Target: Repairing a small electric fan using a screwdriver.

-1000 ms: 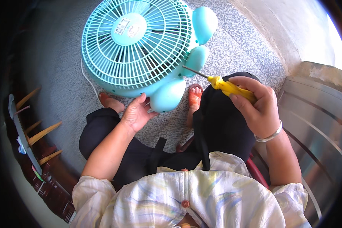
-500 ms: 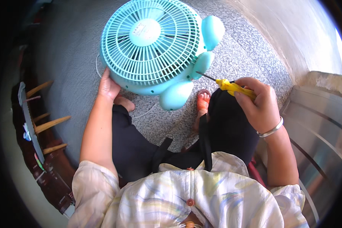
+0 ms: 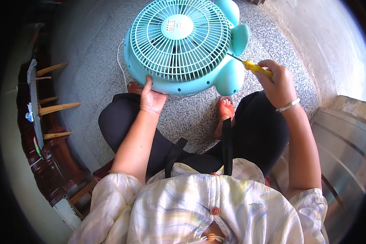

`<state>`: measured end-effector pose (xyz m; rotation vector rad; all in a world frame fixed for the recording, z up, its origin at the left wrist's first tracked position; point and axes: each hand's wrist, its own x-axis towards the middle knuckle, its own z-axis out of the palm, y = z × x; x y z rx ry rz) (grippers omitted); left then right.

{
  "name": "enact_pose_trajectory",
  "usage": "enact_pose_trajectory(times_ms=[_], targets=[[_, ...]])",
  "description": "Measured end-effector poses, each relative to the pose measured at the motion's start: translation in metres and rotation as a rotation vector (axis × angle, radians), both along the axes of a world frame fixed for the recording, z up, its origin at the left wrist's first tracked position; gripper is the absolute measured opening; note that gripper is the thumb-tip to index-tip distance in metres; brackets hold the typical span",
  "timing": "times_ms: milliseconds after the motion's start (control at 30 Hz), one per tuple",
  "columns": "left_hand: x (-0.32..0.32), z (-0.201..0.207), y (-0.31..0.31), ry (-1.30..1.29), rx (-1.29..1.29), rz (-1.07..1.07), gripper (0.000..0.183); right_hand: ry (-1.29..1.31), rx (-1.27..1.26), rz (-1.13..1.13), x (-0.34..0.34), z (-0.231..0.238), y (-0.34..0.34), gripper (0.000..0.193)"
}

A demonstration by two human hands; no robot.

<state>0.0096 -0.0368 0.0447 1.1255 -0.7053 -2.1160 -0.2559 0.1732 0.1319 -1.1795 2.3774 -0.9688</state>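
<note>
A turquoise electric fan (image 3: 201, 84) with a round slatted grille and rounded lobes along its right side is held up in front of me, above the floor. My left hand (image 3: 152, 98) grips its lower rim, the thumb lying on the casing and the other fingers hidden beneath. In my right hand (image 3: 279, 83) is a screwdriver (image 3: 256, 68) with a yellow handle. Its dark shaft points left, the tip by the fan's edge between two of the lobes. Whether the tip touches the casing or sits in a screw hole, I cannot tell.
Speckled grey floor (image 3: 183, 126) lies below, with my bare feet on it. A white cord (image 3: 120, 65) curves at the fan's left. Wooden furniture legs (image 3: 59, 107) stick out at the left; a pale wall (image 3: 313, 44) and a metallic panel (image 3: 341, 142) stand at the right.
The fan has shifted right and turned slightly, my left hand moving right with it. The screwdriver in my right hand has gone up and slightly right, its tip now at a higher spot on the fan's edge.
</note>
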Motion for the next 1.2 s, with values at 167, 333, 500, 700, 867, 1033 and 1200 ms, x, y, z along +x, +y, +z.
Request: enact_pose_trajectory(times_ms=[167,333,500,700,867,1033,1200], targets=[[0.001,0.005,0.01,0.025,0.084,0.049,0.07,-0.026,-0.047,-0.03,-0.002,0.014,0.019,0.018],[0.008,0.002,0.007,0.035,0.106,0.034,0.067,-0.117,-0.021,-0.035,0.012,0.044,0.069,0.018],[0.007,-0.003,0.007,0.059,0.137,0.055,0.078,-0.149,-0.022,-0.012,0.023,0.054,0.079,0.016],[-0.01,-0.002,0.009,0.02,0.077,0.003,0.089,-0.085,-0.016,0.108,0.017,0.049,0.067,0.017],[-0.011,0.004,0.014,0.079,0.105,0.016,0.074,-0.116,0.051,0.141,0.014,0.043,0.055,0.016],[-0.008,-0.001,0.035,0.18,0.283,0.019,0.077,-0.052,0.066,0.18,0.01,0.025,0.05,0.011],[-0.022,-0.008,0.088,0.065,0.448,-0.464,0.065,-0.072,0.211,0.271,0.01,0.031,0.034,0.021]])
